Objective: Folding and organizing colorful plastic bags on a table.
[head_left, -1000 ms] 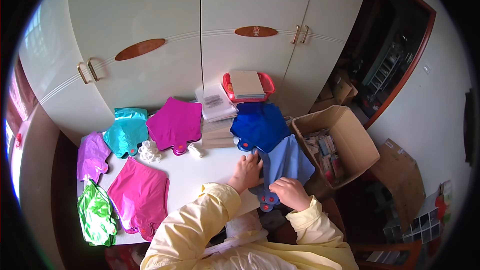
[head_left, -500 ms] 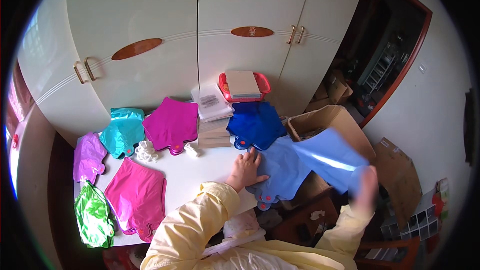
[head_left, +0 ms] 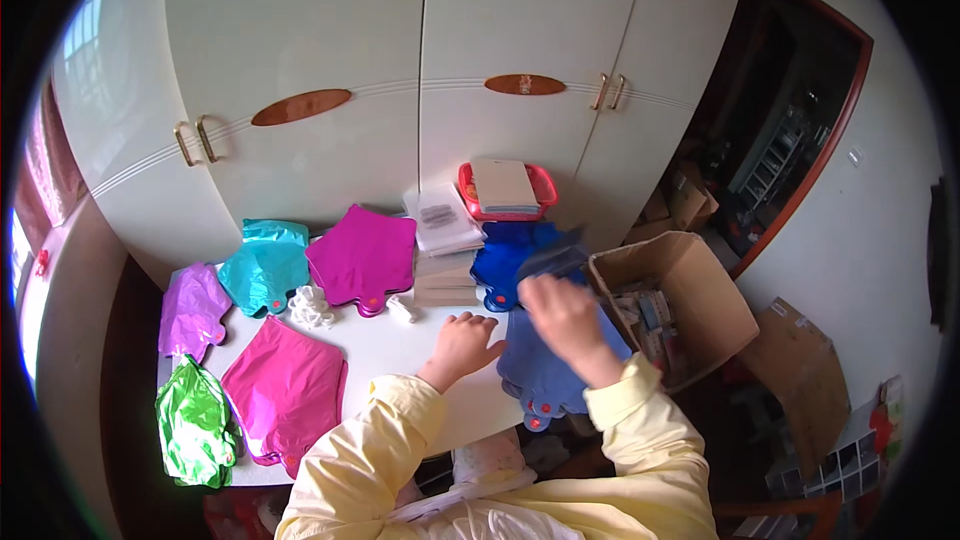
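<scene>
Right hand [head_left: 565, 315] pinches a dark sheet [head_left: 556, 256] above the blue foil shapes

In the head view, the right hand is raised over a light blue stack [head_left: 542, 360] of flat foil shapes. Its fingers look closed on the near end of the sheet, which is blue-grey and blurred; the exact grip is too smeared to make out. The sheet's far end overlaps the dark blue stack [head_left: 503, 255] in the picture.

The left hand [head_left: 464, 348] holds nothing, its fingers spread and its thumb pointing at the light blue stack just beside it. Whether the palm touches the white table [head_left: 405, 348] cannot be told.

The light blue stack is at the table's right side, with at least 2 red dots on its near tabs. Farther left are 5 more foil groups: magenta [head_left: 362, 255], teal [head_left: 265, 268], purple [head_left: 192, 310], pink [head_left: 285, 390] and green [head_left: 193, 425]. A white cord coil [head_left: 312, 307] and a small white bundle [head_left: 402, 310] rest near the magenta group. An open cardboard box [head_left: 705, 290] with small packages [head_left: 652, 322] inside stands right of both blue stacks.
</scene>
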The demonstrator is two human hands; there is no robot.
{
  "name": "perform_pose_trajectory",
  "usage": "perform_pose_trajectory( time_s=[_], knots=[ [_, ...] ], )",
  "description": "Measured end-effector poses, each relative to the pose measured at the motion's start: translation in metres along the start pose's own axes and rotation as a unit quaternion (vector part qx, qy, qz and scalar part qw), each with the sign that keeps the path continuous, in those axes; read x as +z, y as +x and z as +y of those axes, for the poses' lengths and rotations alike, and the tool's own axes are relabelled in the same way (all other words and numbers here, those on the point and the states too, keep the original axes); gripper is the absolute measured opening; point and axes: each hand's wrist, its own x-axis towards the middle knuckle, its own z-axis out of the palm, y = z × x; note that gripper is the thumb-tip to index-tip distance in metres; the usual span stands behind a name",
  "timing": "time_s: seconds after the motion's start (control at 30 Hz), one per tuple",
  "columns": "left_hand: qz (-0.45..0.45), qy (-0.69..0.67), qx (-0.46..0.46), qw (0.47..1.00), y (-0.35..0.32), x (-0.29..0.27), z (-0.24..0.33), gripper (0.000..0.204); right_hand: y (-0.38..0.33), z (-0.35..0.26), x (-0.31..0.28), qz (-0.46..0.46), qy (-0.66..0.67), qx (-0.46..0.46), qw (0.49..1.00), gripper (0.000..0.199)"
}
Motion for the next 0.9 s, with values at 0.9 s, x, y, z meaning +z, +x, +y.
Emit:
perform_pose_trajectory(
  time_s=[0.9],
  knots=[
    [0.290, -0.031, -0.185, 0.939, -0.070, -0.024, -0.086, 0.004, 0.033, -0.150, 0.140, -0.192, 0.291, 0.065, 0.935, 0.014]
  ],
)
